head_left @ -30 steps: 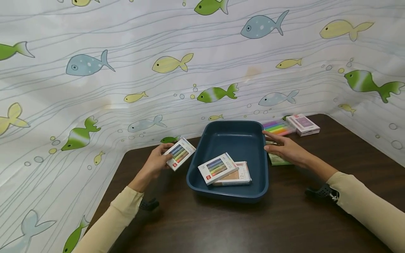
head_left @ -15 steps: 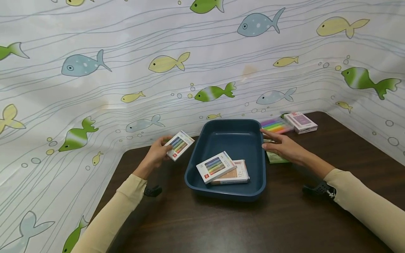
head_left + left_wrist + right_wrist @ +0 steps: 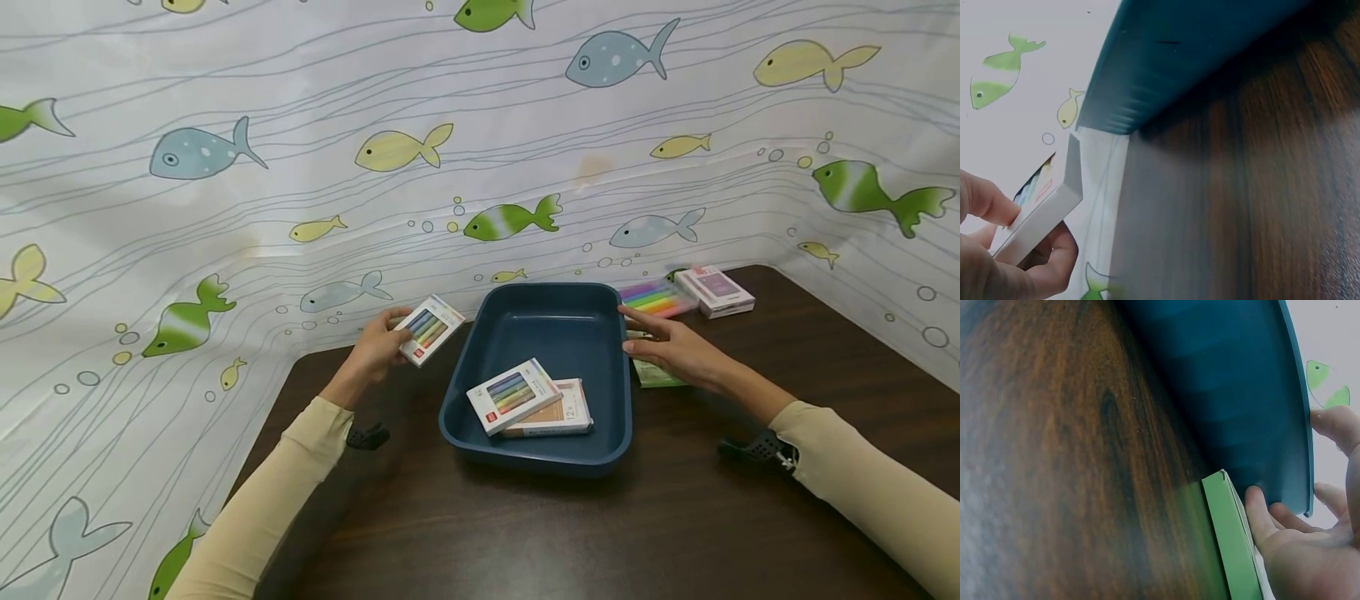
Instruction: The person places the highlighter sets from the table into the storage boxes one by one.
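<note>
My left hand [image 3: 377,346] grips a white windowed box of crayons [image 3: 432,330], coloured sticks showing through its front. In the left wrist view, the thumb [image 3: 992,201] presses the face of this box [image 3: 1054,209] and fingers curl behind it. The box is held off the table, left of the blue tray [image 3: 459,392]. My right hand [image 3: 686,354] touches the tray's right rim with mostly straight fingers; in the right wrist view, several fingers rest against the outer wall [image 3: 1229,394]. Inside the tray, a similar crayon box [image 3: 513,395] lies tilted on a tan-and-white box [image 3: 573,408].
A green box [image 3: 656,375] lies right of the tray, partly behind my right hand. Behind it are a clear pack of rainbow-coloured pens or sticks [image 3: 656,297] and a white-and-purple box [image 3: 716,292]. Fish-print sheeting [image 3: 420,242] borders the dark wooden table [image 3: 525,533].
My left hand has raised the crayon box slightly and moved it away from me, still left of the tray. The right hand stays at the rim; the boxes in the tray look unmoved.
</note>
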`<state>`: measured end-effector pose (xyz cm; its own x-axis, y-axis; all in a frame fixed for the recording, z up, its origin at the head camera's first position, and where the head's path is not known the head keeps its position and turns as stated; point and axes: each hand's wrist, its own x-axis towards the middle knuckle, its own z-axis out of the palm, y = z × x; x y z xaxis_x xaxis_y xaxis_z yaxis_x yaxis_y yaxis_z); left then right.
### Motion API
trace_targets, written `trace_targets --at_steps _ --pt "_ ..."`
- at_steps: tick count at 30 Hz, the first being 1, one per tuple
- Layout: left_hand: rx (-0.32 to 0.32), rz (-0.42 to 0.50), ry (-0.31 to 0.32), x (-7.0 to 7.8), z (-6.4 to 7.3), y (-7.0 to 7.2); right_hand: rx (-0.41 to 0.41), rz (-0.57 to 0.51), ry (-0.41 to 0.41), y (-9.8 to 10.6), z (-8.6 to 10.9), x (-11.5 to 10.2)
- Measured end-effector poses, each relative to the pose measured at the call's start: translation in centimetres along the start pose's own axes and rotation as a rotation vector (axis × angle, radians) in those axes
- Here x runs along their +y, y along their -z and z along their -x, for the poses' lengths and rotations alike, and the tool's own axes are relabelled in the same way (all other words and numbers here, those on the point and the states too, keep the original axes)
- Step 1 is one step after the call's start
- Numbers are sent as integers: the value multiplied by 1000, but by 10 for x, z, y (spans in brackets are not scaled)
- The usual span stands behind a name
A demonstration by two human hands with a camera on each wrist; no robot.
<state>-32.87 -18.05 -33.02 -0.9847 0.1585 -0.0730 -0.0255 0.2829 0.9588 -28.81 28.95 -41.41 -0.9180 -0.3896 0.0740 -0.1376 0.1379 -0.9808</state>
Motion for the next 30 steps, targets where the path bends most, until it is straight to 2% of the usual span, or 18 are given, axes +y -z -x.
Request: trace_targets --at_steps 3,8,14,22,30 --pt "14 -14 -13 -3 -5 -1 0 -5 -5 0 0 1" --pt "61 -18 -69 -13 -16 -6 -2 -10 -6 0 -1 2" --pt "102 -21 -109 -7 -19 -17 4 -4 -10 -1 0 0" --pt "64 -1 -132 8 -20 -33 6 1 -13 1 0 -1" --pt "-26 -10 -123 14 -23 -49 -6 -14 -7 1 0 -1"
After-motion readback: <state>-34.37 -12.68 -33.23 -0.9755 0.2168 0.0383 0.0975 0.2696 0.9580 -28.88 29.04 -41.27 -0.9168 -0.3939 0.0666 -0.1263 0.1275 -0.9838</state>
